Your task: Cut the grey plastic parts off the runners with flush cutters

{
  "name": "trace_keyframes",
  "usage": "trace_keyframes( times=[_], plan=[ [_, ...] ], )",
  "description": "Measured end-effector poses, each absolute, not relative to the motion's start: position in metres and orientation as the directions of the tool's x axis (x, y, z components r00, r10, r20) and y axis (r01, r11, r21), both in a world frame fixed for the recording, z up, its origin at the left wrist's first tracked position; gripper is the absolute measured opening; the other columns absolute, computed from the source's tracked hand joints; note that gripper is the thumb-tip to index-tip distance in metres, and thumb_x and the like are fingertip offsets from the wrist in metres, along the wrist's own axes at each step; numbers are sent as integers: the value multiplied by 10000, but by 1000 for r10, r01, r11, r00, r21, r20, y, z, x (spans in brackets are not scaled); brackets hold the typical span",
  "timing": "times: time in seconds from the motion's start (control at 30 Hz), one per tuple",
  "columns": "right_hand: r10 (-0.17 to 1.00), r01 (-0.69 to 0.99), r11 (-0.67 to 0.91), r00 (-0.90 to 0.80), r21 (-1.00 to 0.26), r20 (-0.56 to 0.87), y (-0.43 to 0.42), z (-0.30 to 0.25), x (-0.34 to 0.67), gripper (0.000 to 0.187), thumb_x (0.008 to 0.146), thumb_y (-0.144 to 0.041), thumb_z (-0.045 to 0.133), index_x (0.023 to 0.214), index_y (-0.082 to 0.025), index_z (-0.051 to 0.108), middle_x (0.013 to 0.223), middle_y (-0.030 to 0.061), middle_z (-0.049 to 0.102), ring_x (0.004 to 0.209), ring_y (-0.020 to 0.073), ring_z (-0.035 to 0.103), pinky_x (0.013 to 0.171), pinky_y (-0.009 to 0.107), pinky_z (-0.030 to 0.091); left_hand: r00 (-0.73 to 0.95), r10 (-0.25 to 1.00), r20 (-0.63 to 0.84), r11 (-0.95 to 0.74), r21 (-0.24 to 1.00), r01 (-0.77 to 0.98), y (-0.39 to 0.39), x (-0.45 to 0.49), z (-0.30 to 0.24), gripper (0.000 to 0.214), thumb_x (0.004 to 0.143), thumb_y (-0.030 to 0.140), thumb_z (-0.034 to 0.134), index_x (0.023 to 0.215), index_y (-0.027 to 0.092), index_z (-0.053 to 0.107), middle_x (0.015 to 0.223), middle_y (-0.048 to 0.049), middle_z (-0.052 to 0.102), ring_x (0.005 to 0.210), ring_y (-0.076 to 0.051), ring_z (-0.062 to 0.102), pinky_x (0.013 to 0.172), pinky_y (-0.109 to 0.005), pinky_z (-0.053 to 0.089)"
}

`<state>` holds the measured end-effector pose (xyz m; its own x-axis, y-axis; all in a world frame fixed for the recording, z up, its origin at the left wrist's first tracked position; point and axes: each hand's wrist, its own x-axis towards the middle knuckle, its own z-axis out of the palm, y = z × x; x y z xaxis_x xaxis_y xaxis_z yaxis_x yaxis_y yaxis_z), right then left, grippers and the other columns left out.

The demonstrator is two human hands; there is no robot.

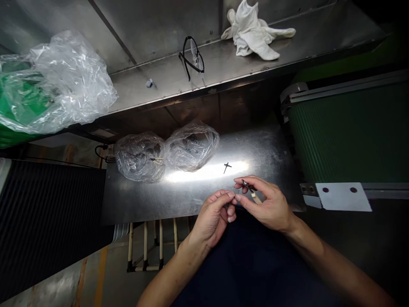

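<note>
My right hand (274, 209) is closed around small pliers (254, 196) with cream handles; their dark metal jaws point up and away from me. My left hand (214, 215) is closed in a pinch, thumb against forefinger, and meets the right fingertips. Whatever it pinches is too small or too covered to make out. Just beyond the hands, small dark thin pieces (227, 166) lie crossed on the metal table (191, 202). Farther left stand two clear plastic bags: the nearer one (191, 147) has small dark pieces inside, and a cream-handled tool (157, 160) lies at the other bag (139, 157).
A metal shelf (220, 70) behind the table carries black-framed glasses (193, 57), white gloves (251, 32) and a small grey piece (149, 83). A plastic-lined green bin (22, 98) is upper left. A green conveyor (351, 132) stands right, a dark ribbed belt (47, 221) left.
</note>
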<state>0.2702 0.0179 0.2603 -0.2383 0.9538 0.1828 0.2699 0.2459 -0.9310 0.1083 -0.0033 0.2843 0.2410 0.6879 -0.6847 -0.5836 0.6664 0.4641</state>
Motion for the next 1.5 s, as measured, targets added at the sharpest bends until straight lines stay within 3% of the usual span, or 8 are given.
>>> trace_keyframes(
  times=[0.23, 0.37, 0.53, 0.73, 0.9, 1.2, 1.3, 1.5],
  plan=[
    [981, 412, 160, -163, -897, 100, -8, 224, 294, 255, 893, -224, 664, 1147, -241, 658, 1045, 33, 739, 848, 166, 697, 794, 310, 591, 253, 615, -747, 737, 430, -521, -7, 118, 260, 97, 826, 169, 684, 821, 75, 710, 774, -77, 671, 528, -86, 520, 466, -216, 414],
    [1000, 532, -5, 19, -847, 6, 0, 163, 319, 270, 951, -330, 627, 1174, -178, 632, 1051, 57, 710, 896, 183, 685, 843, 384, 577, 181, 586, -790, 731, 418, -539, -3, 116, 261, 260, 831, 16, 525, 997, 61, 720, 1046, -169, 730, 819, -158, 699, 694, -247, 558],
    [984, 643, -180, 124, -744, -130, 18, 65, 338, 289, 969, -371, 609, 1171, -164, 627, 1148, 76, 657, 964, 195, 658, 843, 403, 572, 213, 571, -793, 750, 398, -529, 6, 112, 275, 289, 827, -35, 555, 1068, 15, 709, 1185, -237, 713, 1136, -269, 684, 1004, -344, 538],
    [980, 701, -180, 67, -690, -188, 15, 16, 335, 300, 971, -365, 606, 1205, -176, 619, 1214, 87, 639, 1023, 210, 647, 884, 425, 563, 213, 614, -760, 723, 434, -537, 7, 109, 284, 266, 893, 51, 634, 1157, 62, 670, 1220, -200, 717, 1164, -248, 677, 1026, -335, 536],
    [985, 693, -160, 65, -702, -160, 13, 18, 336, 298, 973, -366, 603, 1206, -183, 620, 1229, 89, 633, 1042, 214, 641, 901, 433, 556, 238, 674, -700, 671, 444, -594, 4, 104, 289, 114, 928, 140, 634, 1014, 89, 689, 1031, -155, 775, 878, -172, 754, 742, -246, 620],
    [997, 589, -72, 71, -805, -37, 13, 86, 328, 278, 968, -375, 612, 1147, -163, 637, 1131, 72, 667, 976, 198, 659, 867, 415, 564, 269, 713, -648, 574, 319, -754, 2, 98, 307, 110, 806, 171, 791, 883, 116, 734, 776, -22, 713, 562, -47, 607, 480, -130, 488],
    [999, 544, -20, 52, -839, 11, 17, 117, 315, 288, 968, -386, 610, 1150, -164, 638, 1109, 68, 678, 951, 191, 666, 866, 413, 565, 256, 697, -669, 577, 313, -754, 2, 98, 308, 101, 844, 141, 744, 943, 122, 746, 807, -38, 732, 582, -55, 632, 484, -127, 497],
    [997, 486, 46, 31, -873, 69, 25, 163, 293, 269, 929, -372, 640, 1118, -182, 667, 1043, 59, 727, 857, 176, 685, 825, 358, 570, 274, 716, -642, 603, 372, -706, 3, 97, 313, 165, 930, 121, 605, 1010, 80, 743, 992, -113, 758, 813, -129, 727, 684, -180, 593]
  ],
)
